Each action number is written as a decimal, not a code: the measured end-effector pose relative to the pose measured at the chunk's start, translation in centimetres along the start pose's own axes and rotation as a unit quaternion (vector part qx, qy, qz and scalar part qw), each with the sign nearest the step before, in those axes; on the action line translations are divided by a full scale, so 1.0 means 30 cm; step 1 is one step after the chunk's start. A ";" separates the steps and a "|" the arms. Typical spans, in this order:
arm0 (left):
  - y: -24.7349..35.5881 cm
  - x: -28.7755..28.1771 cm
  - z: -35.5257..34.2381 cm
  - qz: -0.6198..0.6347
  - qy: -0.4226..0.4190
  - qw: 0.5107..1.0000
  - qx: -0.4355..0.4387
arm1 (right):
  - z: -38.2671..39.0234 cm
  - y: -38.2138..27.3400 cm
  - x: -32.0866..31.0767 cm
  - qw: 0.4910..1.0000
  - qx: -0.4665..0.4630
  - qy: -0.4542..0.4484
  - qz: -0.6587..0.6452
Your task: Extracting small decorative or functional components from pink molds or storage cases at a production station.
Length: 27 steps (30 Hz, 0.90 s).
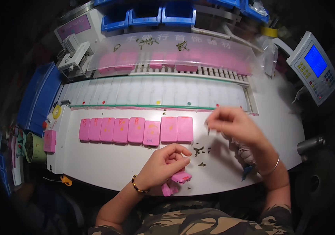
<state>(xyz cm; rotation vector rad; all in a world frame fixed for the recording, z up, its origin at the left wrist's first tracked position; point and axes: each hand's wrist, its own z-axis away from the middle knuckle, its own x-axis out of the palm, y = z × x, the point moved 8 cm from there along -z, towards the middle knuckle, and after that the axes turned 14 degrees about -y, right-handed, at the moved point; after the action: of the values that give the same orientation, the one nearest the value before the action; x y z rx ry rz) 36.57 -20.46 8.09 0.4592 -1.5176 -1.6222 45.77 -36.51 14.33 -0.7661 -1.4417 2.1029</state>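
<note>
The right grip (236, 124) is pinched on a small, dark, slender piece (208, 132), presumably light, stiff, best held endwise; the left grip (162, 166) cannot be judged.

Single view, from left one of two wide fisheye cameras worn on person's head. Faced down and forward over white worktable (108, 164), upright, unmirrored. Camouflage clothing (198, 223) lay at bottom edge, seen from above; forearms entered from below. Left hand (161, 166) and right hand (236, 125) stood nearer lens than row of pink blocks (136, 130); blue bins (144, 19) lay farther off, along top. Table's near edge bowed toward rim; keypad console (317, 66) leaned at far right. Darkness ringed corners.
</note>
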 end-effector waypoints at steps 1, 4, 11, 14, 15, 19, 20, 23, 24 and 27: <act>-0.014 -0.006 -0.001 0.008 0.005 1.000 0.000 | -0.045 -0.015 -0.110 0.998 -0.047 0.037 0.001; -0.005 0.010 -0.010 0.016 0.000 1.000 0.004 | -0.059 -0.220 -0.430 0.961 -0.149 0.225 0.054; -0.005 -0.038 0.022 0.037 0.053 0.997 0.044 | -0.070 -0.147 -0.526 0.957 -0.147 0.238 0.073; 0.006 -0.103 0.028 0.202 0.077 0.965 0.148 | 0.040 -0.033 -0.431 0.928 -0.084 0.261 0.252; 0.022 -0.114 0.024 0.295 0.085 0.939 0.154 | 0.098 -0.004 -0.388 0.898 -0.052 0.262 0.349; 0.027 -0.145 -0.001 0.410 0.102 0.889 0.175 | 0.227 0.194 -0.239 0.937 0.062 0.119 0.323; 0.032 -0.141 -0.009 0.415 0.085 0.888 0.180 | 0.239 0.216 -0.210 0.938 0.061 0.115 0.321; 0.009 -0.134 -0.040 0.424 0.084 0.888 0.159 | 0.228 0.269 -0.133 0.994 0.009 0.092 0.060; 0.000 -0.125 -0.048 0.426 0.082 0.889 0.145 | 0.222 0.255 -0.106 0.994 0.009 0.091 0.058; -0.003 -0.096 -0.069 0.394 0.028 0.907 0.144 | 0.221 0.173 -0.027 0.972 -0.039 0.094 0.214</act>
<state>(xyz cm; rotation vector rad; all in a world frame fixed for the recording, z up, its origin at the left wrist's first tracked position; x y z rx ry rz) 39.74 -19.55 6.80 0.0155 -1.6119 -0.7526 41.49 -43.25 11.51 -1.3726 -1.3532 2.2074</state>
